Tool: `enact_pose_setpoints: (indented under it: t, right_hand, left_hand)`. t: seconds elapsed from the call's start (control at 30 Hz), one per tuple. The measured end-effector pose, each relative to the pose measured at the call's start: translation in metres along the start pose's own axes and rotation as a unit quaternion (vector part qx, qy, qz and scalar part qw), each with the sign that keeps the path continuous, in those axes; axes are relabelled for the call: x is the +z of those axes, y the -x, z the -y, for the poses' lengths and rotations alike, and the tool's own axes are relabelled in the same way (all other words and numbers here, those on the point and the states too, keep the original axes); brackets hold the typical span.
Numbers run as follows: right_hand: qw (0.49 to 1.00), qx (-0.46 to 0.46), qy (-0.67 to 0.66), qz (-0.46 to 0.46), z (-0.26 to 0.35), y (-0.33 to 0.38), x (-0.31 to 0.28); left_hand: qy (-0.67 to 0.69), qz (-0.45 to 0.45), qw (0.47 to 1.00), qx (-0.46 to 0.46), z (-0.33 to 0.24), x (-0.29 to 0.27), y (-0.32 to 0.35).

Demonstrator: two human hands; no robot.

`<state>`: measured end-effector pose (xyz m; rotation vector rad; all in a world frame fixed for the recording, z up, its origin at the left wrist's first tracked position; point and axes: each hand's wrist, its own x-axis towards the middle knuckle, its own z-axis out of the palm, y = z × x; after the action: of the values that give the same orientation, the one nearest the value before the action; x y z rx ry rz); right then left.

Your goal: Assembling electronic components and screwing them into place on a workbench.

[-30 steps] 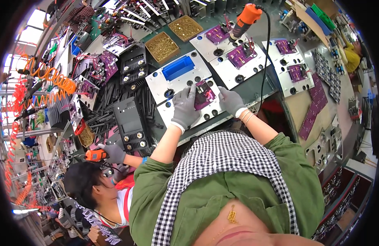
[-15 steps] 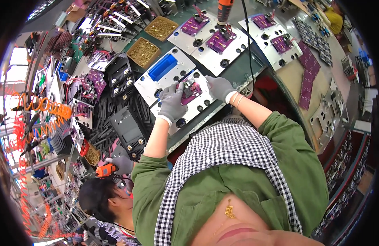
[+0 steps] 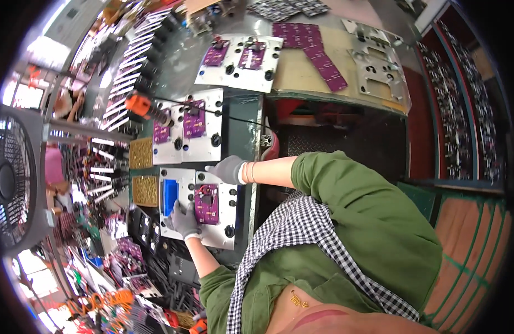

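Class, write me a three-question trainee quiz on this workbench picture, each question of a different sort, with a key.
1. True or false: the purple board lies on a metal plate.
2. Multiple choice: the left hand is next to (A) a blue block, (B) a fan, (C) a brass plate.
3. Fill in: both hands wear ____ gloves; see the right hand.

Key: 1 true; 2 A; 3 grey.
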<state>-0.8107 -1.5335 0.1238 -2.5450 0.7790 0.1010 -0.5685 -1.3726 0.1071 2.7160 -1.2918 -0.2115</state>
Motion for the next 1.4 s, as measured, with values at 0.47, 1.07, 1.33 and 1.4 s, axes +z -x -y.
enact_pose_setpoints:
  t: [0.47, 1.07, 1.33, 1.4]
  right_hand:
    - [0.897, 0.336, -0.277, -0.080, -0.161, 0.350, 0.130]
    - [0.697, 0.636, -0.316, 0.097, 0.025, 0.726, 0.459]
    - [0.742, 0.608, -0.281, -0.010, -0.108, 0.751, 0.410]
    - [0.694, 0.635, -0.328, -0.086, -0.166, 0.745, 0.384]
  left_hand:
    - [0.026, -0.498, 0.825, 0.266, -0.158, -0.026, -0.034]
    - [-0.280, 0.366, 0.571, 0.679, -0.509, 0.030, 0.308]
    - [-0.174, 0.320, 0.698, 0.617, -0.463, 0.026, 0.297]
    - [-0.128, 0.253, 0.739, 0.611, -0.444, 0.025, 0.284]
